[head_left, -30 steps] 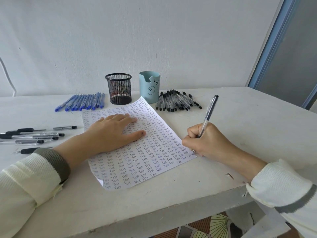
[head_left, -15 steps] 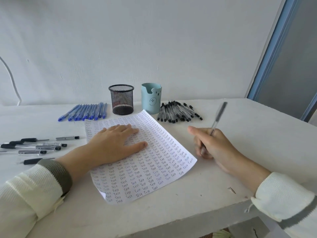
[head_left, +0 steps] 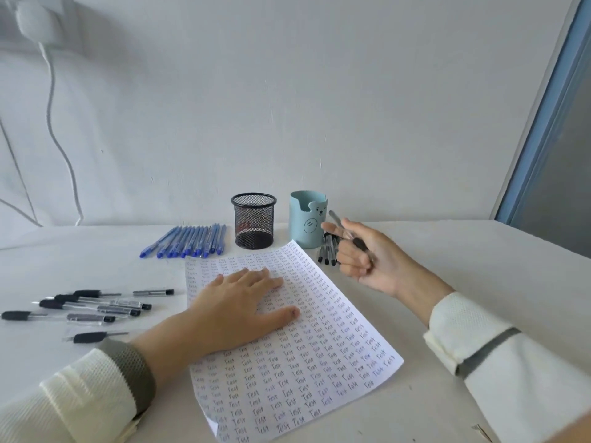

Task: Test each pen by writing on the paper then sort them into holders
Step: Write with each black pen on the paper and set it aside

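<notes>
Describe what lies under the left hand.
The left hand lies flat on the paper, which is filled with rows of the handwritten word "Test". Anything written beneath the palm and fingers is covered and cannot be read.

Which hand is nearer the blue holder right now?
Right. The right hand, gripping a pen, is just right of the blue holder, fingertips almost at its side. The left hand lies flat on the paper, nearer the person and further left.

paper (head_left: 319,356) covered in handwritten rows of one word — "Test" — repeated, no other legible text
</notes>
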The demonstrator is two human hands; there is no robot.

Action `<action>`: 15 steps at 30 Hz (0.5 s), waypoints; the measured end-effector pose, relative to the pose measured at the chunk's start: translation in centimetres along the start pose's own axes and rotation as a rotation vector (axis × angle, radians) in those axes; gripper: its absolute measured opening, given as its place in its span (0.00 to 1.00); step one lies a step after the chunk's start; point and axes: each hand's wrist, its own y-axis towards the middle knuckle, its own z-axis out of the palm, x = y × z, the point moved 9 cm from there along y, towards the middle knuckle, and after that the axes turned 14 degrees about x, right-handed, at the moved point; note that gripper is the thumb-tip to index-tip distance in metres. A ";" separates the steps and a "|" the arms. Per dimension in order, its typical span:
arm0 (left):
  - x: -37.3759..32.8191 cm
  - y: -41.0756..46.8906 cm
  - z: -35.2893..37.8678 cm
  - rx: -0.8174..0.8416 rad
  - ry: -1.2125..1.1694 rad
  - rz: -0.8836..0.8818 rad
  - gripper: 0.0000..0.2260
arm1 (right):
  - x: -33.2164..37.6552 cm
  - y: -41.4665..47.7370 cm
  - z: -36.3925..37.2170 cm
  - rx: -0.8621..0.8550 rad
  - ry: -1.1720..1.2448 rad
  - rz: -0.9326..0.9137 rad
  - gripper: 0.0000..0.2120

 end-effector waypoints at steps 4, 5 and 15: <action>0.1 0.1 0.0 0.004 0.005 0.000 0.40 | -0.7 -0.6 -0.6 0.025 -0.020 0.005 0.14; 0.0 0.1 0.0 0.006 0.009 0.000 0.40 | -0.6 -0.7 -0.9 0.018 -0.030 0.002 0.14; 0.0 0.0 0.1 -0.001 0.011 0.008 0.40 | 6.1 -3.3 -4.1 -0.445 -0.989 -0.547 0.04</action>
